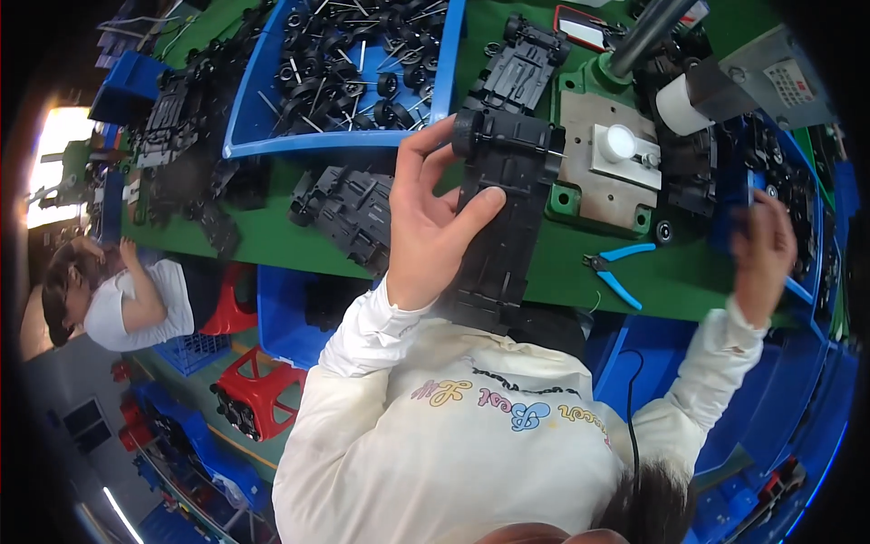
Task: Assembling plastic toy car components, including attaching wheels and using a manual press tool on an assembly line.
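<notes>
My left hand (426, 218) is closed around a black toy car chassis (503, 213), its thumb pressed on the moulded face. At the far left corner of the chassis sits a black wheel (467, 133). On the opposite side a thin metal axle end (560, 155) sticks out without a wheel. My right hand (766, 249) is off to the right, beside a blue bin of small wheels (799, 292). Its fingers look curled but are smeared by motion, so whether they hold anything is unclear.
A press base plate (580, 136) with a white round piece (618, 142) stands ahead. Blue-handled cutters (625, 276) and a loose wheel (664, 232) lie nearby. A blue tray (340, 143) holds wheels on axles. More chassis (344, 218) lie around. Another person (136, 304) sits at left.
</notes>
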